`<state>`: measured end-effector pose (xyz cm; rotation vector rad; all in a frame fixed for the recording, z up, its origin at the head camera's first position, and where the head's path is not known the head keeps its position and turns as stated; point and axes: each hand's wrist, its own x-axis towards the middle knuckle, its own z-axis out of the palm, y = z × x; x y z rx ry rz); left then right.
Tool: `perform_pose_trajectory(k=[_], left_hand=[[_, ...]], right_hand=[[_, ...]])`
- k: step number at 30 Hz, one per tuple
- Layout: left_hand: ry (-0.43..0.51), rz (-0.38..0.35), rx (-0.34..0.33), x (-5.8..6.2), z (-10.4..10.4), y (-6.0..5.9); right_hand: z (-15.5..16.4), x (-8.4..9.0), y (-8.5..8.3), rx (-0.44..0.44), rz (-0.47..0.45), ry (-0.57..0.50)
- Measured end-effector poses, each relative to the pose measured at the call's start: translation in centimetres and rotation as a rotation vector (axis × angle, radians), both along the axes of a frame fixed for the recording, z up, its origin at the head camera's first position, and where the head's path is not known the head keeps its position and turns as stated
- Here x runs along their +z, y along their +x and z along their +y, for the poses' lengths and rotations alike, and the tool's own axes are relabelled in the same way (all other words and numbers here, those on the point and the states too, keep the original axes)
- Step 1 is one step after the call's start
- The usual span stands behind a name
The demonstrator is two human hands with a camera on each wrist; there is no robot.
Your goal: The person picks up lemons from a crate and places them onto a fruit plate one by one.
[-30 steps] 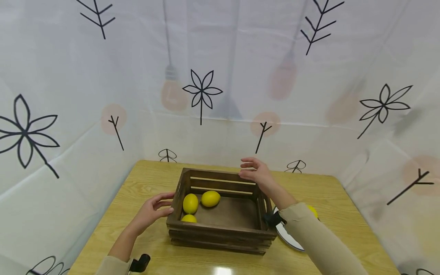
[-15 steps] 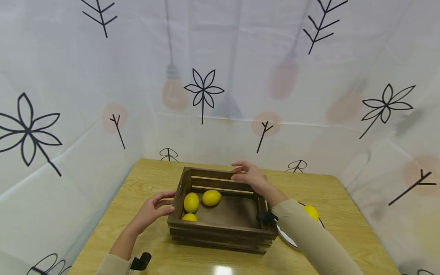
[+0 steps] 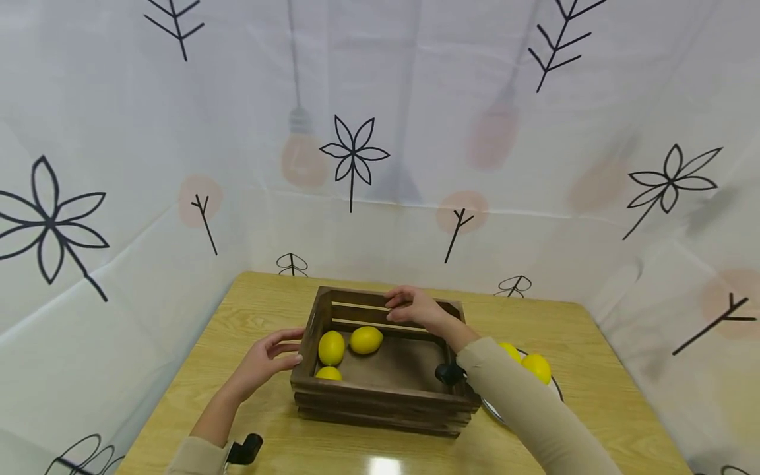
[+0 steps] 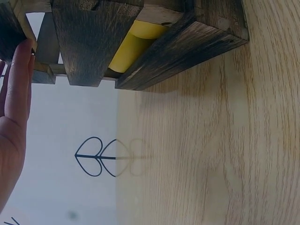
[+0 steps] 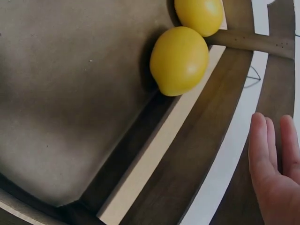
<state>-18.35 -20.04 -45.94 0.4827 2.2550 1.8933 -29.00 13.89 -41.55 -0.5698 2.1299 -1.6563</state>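
Observation:
A dark brown slatted wooden crate (image 3: 386, 401) stands on the table with three lemons in its left part: one lemon (image 3: 331, 348) by the left wall, a second lemon (image 3: 366, 340) near the back, and a third lemon (image 3: 328, 374) half hidden by the front wall. My left hand (image 3: 264, 361) rests its fairly straight fingers against the crate's left end; in the left wrist view the fingers (image 4: 18, 84) meet a slat. Over the crate's back wall, my right hand (image 3: 415, 307) hovers with loosely bent fingers and nothing in it. Two lemons show in the right wrist view, the nearer lemon (image 5: 180, 61) beside the slats.
To the right of the crate, a white plate (image 3: 494, 411) with a dark rim carries yellow lemons (image 3: 537, 368), partly hidden behind my right sleeve (image 3: 522, 396). A patterned white cloth (image 3: 380, 244) hangs behind the wooden table (image 3: 600, 396).
My right hand has moved left along the crate's back wall and slightly down, uncovering more of the plate's lemons. The left hand stays against the crate, and the lemons inside lie as before.

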Motion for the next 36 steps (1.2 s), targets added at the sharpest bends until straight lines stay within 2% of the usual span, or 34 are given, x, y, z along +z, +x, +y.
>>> perform_pose_trajectory(k=[10,15,20,26,29,32,36], left_hand=[[0.01,-0.019,0.004,-0.3,-0.1,-0.2],[0.008,-0.007,0.009,-0.5,-0.2,-0.2],[0.012,-0.008,0.009,-0.5,-0.2,-0.1],[0.019,-0.01,0.013,-0.6,-0.3,-0.1],[0.021,-0.008,0.014,-0.6,-0.2,-0.1],[0.02,-0.008,0.012,-0.6,-0.2,-0.1],[0.02,-0.013,0.009,-0.4,-0.2,-0.2]], right_hand=[[-0.9,-0.8,-0.4,0.206,-0.031,0.112],[-1.6,-1.5,-0.8,0.255,-0.017,0.161],[-2.2,-2.7,-1.3,0.286,0.025,0.281],[-2.8,-3.7,-1.5,0.366,0.076,0.425],[-3.1,-3.8,-1.3,0.376,0.072,0.454],[-3.6,-4.1,-1.0,0.35,0.027,0.479],[-4.4,-5.0,-0.6,0.332,0.022,0.516]])
